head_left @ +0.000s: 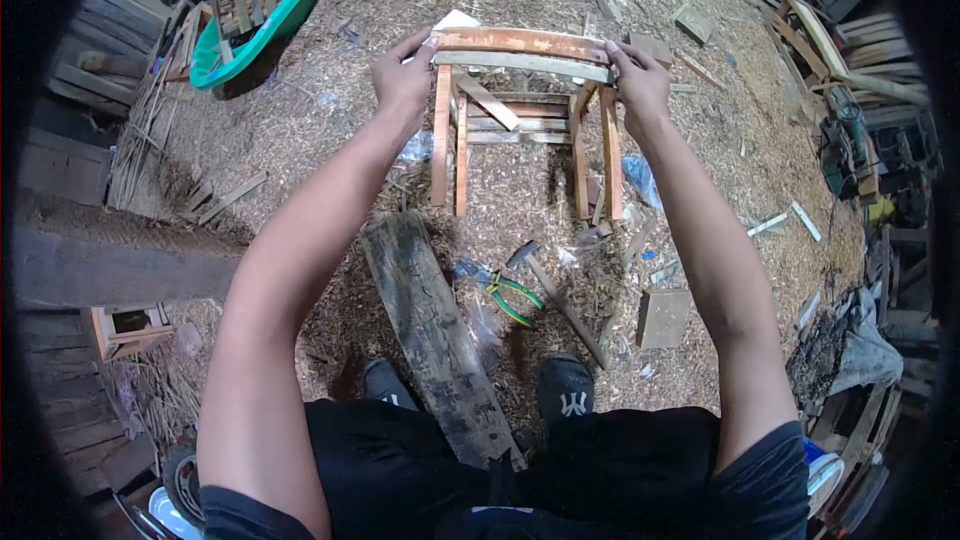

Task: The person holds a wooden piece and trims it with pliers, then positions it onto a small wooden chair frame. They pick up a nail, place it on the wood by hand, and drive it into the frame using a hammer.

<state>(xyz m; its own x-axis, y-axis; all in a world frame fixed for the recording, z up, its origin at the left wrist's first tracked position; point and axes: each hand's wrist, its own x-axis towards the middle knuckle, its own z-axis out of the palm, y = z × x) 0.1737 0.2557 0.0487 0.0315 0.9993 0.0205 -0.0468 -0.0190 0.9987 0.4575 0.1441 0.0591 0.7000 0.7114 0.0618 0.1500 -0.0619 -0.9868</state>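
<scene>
A small wooden stool-like frame (525, 43) stands out in front of me, with orange-brown rails and legs and a paler strip along its near top edge. My left hand (403, 80) is closed on the left end of the top rail, thumb on the upper face. At the opposite end, my right hand (640, 83) grips the same rail in a similar way. Below the top, a short loose-looking slat (487, 102) slants across the left legs. Lower slats (520, 124) run between the legs. The fingers' undersides are hidden.
A hammer (562, 308) and green-yellow handled pliers (510, 295) lie on the chip-covered ground near my feet. Beside them rests a weathered plank (430, 330), with a wooden block (663, 319) to the right. A green tub (270, 25) holding slatted wood sits upper left.
</scene>
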